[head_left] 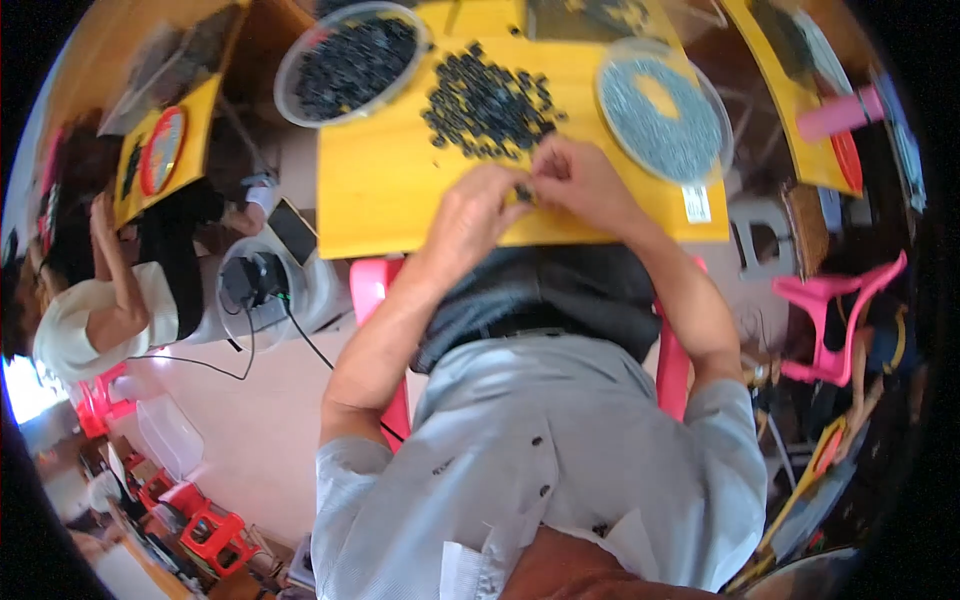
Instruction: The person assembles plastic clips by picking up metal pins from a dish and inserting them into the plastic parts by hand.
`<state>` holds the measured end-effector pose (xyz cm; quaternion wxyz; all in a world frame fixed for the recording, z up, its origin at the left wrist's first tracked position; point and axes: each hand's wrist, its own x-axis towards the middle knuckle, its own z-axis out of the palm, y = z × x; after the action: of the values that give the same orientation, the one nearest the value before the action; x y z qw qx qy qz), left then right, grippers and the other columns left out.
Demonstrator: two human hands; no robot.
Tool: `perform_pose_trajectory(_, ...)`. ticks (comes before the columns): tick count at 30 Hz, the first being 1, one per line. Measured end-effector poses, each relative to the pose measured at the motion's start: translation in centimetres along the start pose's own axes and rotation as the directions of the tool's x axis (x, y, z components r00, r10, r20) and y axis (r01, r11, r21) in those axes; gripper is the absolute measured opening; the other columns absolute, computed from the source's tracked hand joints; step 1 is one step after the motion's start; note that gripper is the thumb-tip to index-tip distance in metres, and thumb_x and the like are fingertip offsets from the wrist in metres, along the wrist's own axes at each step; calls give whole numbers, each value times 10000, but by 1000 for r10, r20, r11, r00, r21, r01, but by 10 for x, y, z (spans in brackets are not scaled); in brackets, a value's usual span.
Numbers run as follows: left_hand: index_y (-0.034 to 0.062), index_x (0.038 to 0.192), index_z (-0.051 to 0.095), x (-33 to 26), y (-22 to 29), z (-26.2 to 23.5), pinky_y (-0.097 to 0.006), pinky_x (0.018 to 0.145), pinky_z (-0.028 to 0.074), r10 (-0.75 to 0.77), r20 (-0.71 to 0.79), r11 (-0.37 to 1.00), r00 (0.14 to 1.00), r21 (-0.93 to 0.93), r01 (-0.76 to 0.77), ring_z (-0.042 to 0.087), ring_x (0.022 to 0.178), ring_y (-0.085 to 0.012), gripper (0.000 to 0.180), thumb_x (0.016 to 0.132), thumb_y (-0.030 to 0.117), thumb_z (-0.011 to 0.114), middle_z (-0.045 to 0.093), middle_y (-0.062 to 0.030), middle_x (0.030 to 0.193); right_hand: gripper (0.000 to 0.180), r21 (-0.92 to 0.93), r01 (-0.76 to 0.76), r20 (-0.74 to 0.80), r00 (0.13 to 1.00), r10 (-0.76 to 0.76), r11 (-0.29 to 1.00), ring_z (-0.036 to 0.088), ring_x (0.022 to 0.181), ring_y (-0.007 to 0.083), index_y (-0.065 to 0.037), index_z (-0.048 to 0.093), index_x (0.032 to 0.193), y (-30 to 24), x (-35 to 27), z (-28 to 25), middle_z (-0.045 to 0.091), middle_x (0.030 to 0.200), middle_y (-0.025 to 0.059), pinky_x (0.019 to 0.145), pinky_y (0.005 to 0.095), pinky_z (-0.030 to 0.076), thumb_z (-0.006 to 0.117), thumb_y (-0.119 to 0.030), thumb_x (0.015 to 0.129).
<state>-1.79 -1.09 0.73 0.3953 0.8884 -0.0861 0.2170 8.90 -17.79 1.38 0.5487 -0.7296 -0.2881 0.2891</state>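
Both hands meet over the yellow table (375, 205), just in front of a loose pile of small black parts (485, 105). Between the fingertips of my left hand (477, 205) is a small dark part (523, 193), pinched. My right hand (583, 180) is closed beside it, its fingertips touching or almost touching that part; whatever it may hold is hidden. A round clear tub full of black parts (355, 65) stands beyond my left hand. To the right of my right hand is a round clear dish of small silvery pieces (660, 120), with a bare yellow patch in its middle.
A white label (695, 204) lies near the table's right front corner. At the left, a person in a white top (105, 315) sits at another yellow table. Black cables run over the floor from a clear bin (255, 285). A pink stool (835, 315) stands at the right.
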Motion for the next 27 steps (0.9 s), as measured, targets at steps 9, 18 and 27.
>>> perform_pose_trajectory(9, 16, 938, 633, -13, -1, 0, -400, 691, 499, 10, -5, 999, 1000, -48, -10, 608, 772, -333, 238, 753, 81, 766, 591, -146, 809, 90, 97, -54, 22, 998, 52, 994, 589, 665, 61, -12, 593, 890, -6, -8, 11, 628, 765, 7, 589, 210, 475, 670, -1, 846)
perform_pose_trajectory(18, 4, 944, 626, -12, -3, -5, -422, 697, 500, 48, -2, 999, 999, -19, -48, 606, 777, -350, 226, 764, 71, 746, 603, -159, 802, 85, 100, -49, 17, 999, 48, 994, 558, 611, 39, -8, 596, 863, -3, -6, 12, 618, 726, -1, 536, 194, 434, 670, 24, 836)
perform_pose_trajectory(27, 25, 917, 654, -6, 3, -5, -399, 667, 496, -144, 0, 987, 990, -71, 143, 614, 706, -331, 226, 758, 137, 769, 619, -139, 758, 49, -73, -166, 107, 979, 173, 983, 613, 615, 84, -3, 626, 868, -26, 7, -14, 641, 725, 28, 533, 226, 466, 647, 10, 825)
